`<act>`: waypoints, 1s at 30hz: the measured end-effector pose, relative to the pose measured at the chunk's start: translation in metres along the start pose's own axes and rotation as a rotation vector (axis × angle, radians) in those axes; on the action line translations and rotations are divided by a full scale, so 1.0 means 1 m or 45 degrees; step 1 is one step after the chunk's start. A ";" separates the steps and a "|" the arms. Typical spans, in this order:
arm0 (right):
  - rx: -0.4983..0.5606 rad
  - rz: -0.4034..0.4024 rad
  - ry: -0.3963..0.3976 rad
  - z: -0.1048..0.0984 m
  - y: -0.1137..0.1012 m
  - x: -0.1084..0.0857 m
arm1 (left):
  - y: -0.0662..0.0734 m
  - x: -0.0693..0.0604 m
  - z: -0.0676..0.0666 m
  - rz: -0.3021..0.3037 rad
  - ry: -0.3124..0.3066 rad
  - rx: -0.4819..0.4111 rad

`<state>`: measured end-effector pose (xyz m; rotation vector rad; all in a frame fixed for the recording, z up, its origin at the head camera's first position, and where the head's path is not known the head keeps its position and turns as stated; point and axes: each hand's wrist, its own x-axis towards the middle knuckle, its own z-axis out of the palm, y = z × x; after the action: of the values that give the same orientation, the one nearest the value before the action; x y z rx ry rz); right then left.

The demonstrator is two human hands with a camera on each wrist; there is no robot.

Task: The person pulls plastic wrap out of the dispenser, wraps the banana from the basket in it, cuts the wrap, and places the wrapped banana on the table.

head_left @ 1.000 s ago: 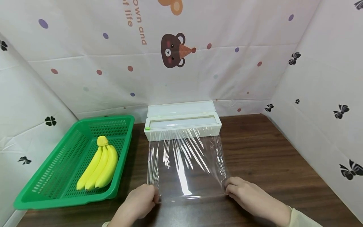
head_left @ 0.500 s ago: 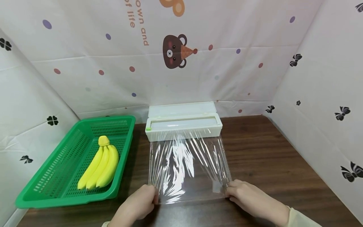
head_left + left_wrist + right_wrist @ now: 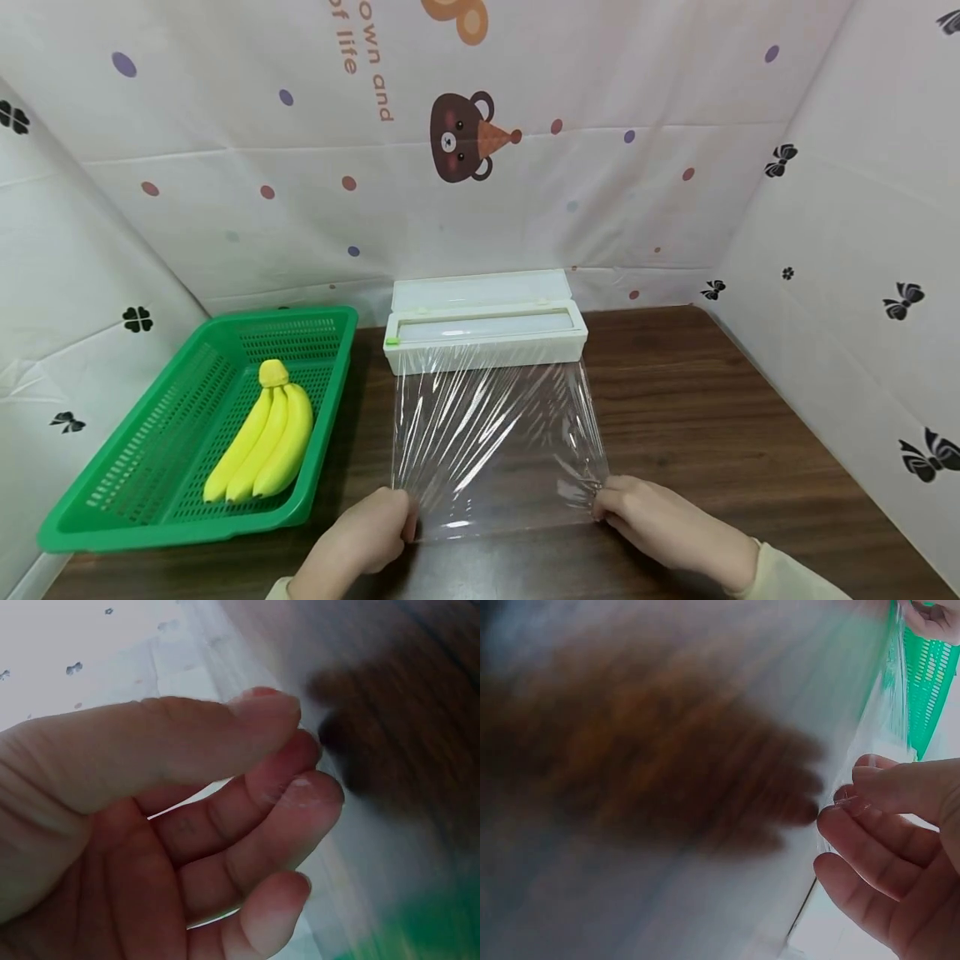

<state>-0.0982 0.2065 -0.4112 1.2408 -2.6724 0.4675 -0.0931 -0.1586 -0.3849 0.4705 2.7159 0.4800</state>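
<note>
A sheet of clear plastic wrap (image 3: pixel 487 450) stretches toward me from a white wrap dispenser (image 3: pixel 486 358), whose lid (image 3: pixel 480 289) stands raised at the back. My left hand (image 3: pixel 367 533) pinches the sheet's near left corner between thumb and fingers. At the near right corner my right hand (image 3: pixel 645 517) pinches the film, which bunches at the fingertips. In the left wrist view the thumb (image 3: pixel 255 720) meets the curled fingers, with a trace of film on them. The right wrist view shows crinkled film between thumb and fingers (image 3: pixel 855 832).
A green plastic basket (image 3: pixel 318 467) stands on the left, holding a bunch of yellow bananas (image 3: pixel 270 442). Beneath everything is a dark wood table (image 3: pixel 697 400). White printed cloth (image 3: pixel 637 200) hangs behind and at both sides. A small green slider (image 3: pixel 392 341) sits on the dispenser's left end.
Both hands stay almost in place, still pinching the wrap. The film's creases and shine have shifted, now slanting across the sheet. The camera view moved slightly between the earlier frames.
</note>
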 end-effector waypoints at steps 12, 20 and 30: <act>-0.029 -0.001 -0.070 0.001 0.002 0.003 | -0.003 0.000 -0.002 -0.031 -0.014 -0.029; -0.022 0.020 -0.106 0.002 0.002 0.007 | -0.006 0.002 -0.002 0.026 -0.041 -0.125; -0.033 -0.037 -0.112 0.002 0.004 0.011 | -0.005 0.000 0.000 0.013 -0.006 -0.123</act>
<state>-0.1085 0.2000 -0.4108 1.3204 -2.7190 0.3821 -0.0947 -0.1628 -0.3866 0.4593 2.6724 0.6082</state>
